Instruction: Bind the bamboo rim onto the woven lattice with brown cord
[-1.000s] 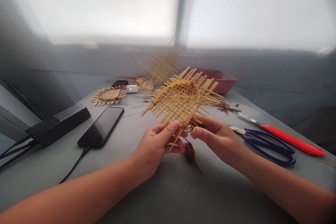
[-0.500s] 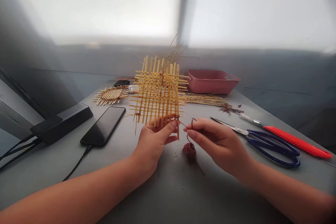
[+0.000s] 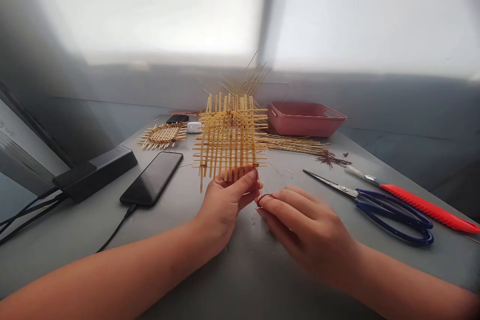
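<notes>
My left hand (image 3: pixel 228 200) pinches the lower right corner of a woven lattice of pale bamboo strips (image 3: pixel 230 142), held upright above the table. A curved strip arches across the lattice, with dark brown bindings at its top and near its lower corners. My right hand (image 3: pixel 307 220) is closed on a dark brown cord (image 3: pixel 265 199), just below and to the right of that corner. A small loop of the cord shows at the fingertips. The ball of cord is hidden from view, behind the right hand as far as I can tell.
Scissors with blue handles (image 3: pixel 393 212) and a red-handled knife (image 3: pixel 427 205) lie to the right. A pink basket (image 3: pixel 305 120) and loose bamboo strips (image 3: pixel 296 143) are behind. Leftward are a phone (image 3: pixel 152 180), a black power strip (image 3: pixel 95 172) and a smaller woven piece (image 3: pixel 163 135).
My right hand has moved down and slightly left, turning palm-down with the cord. The lattice has tilted and sunk a little. The cord ball has gone out of sight.
</notes>
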The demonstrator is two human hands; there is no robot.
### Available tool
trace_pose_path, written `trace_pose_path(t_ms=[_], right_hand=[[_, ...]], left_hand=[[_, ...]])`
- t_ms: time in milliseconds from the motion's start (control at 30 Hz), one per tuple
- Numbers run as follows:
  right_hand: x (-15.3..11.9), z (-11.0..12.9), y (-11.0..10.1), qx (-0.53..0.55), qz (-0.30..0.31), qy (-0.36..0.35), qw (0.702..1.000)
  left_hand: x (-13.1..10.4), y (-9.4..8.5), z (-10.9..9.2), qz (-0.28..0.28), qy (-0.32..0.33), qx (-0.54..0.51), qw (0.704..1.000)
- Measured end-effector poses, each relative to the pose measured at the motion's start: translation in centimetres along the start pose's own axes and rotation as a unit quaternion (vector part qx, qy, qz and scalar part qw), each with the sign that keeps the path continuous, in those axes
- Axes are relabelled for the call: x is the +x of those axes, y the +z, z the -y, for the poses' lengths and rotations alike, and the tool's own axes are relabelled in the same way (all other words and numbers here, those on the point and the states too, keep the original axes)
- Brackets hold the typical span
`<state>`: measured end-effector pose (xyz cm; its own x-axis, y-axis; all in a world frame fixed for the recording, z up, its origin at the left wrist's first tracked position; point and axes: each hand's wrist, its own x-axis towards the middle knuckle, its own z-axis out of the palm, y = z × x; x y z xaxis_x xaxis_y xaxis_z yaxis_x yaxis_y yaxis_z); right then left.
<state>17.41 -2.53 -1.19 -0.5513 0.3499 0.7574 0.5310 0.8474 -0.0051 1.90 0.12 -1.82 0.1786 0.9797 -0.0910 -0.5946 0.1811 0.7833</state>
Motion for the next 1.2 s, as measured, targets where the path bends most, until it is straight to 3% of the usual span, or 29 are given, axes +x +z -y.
trace_pose_path(t_ms=[333,567,667,733,800,900,967,1067,1133,1200], right_hand=[[0.0,1.3,0.2,0.050,-0.010,0.029,0.998],[-0.2,0.9,0.4,0.081,0.045,0.090,0.992],[0.1,0.1,0.3,0.127,0.064,0.152,0.978],[0.4,-0.3,0.1,0.181,0.093,0.237,0.950],[0.8,-0.5,-0.1,0.252,0.105,0.338,0.901],[1.2,-1.1,-0.5,0.309,0.041,0.435,0.845],[1.3,-1.7,-0.6,0.318,-0.021,0.450,0.834],[1.2,-2.6,-0.8,0.402,-0.087,0.416,0.811],[1.1,-3.0,-0.9,0.507,-0.104,0.399,0.757],[1.1,-3.0,-0.9,0.599,-0.094,0.410,0.681]], left_hand=[[0.0,0.4,0.8,0.035,0.002,0.035,0.999],[0.2,0.5,-0.6,-0.004,-0.011,-0.084,0.996],[0.4,0.5,-1.4,-0.034,-0.024,-0.115,0.993],[0.4,0.4,-1.8,-0.031,-0.035,-0.118,0.992],[0.3,0.4,-2.1,-0.010,-0.043,-0.110,0.993],[0.1,0.2,-2.2,0.022,-0.048,-0.096,0.994],[-0.1,0.1,-2.1,0.042,-0.058,-0.093,0.993],[-0.2,0.0,-1.7,0.081,-0.085,-0.089,0.989],[-0.4,0.0,-1.5,0.116,-0.105,-0.085,0.984],[-0.7,0.0,-1.4,0.156,-0.123,-0.084,0.977]])
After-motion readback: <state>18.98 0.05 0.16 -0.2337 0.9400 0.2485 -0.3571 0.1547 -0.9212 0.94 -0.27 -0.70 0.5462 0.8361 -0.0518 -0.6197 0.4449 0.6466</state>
